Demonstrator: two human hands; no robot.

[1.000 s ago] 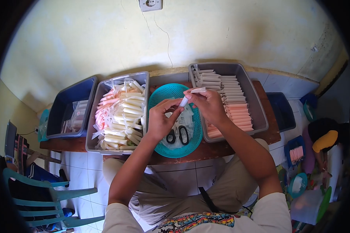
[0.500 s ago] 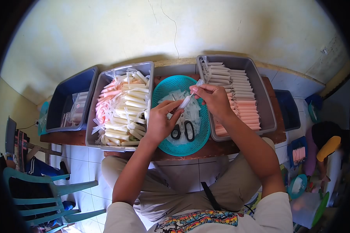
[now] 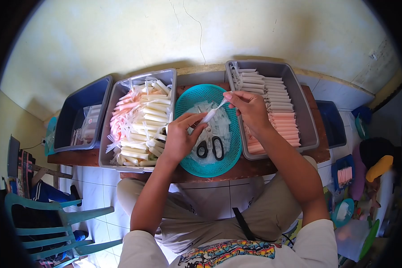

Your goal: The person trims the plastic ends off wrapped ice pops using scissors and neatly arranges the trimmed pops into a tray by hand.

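My left hand (image 3: 183, 134) is closed on a white plastic-wrapped ice pop (image 3: 208, 116), held tilted above a teal mesh basket (image 3: 196, 169). The fingertips of my right hand (image 3: 250, 110) pinch the clear plastic tail at its upper end and stretch it taut. Below my hands, black-handled scissors (image 3: 218, 149) lie in the basket on clear plastic scraps (image 3: 225, 127). To the left, a grey bin (image 3: 173, 87) holds a loose pile of cream and pink ice pops (image 3: 143, 123). On the right, another grey bin (image 3: 306, 116) holds neat rows of white and pink ones (image 3: 285, 126).
A dark blue bin (image 3: 71, 129) with wrapped packs stands far left on the wooden table (image 3: 174, 179). A second blue bin (image 3: 331, 125) is beyond the right end. There is a green plastic chair (image 3: 44, 223) at lower left. At far right another person (image 3: 377, 161) bends among tubs.
My right hand has shifted slightly right, drawing the plastic tail out longer and tighter. My left hand has moved a little left with the ice pop.
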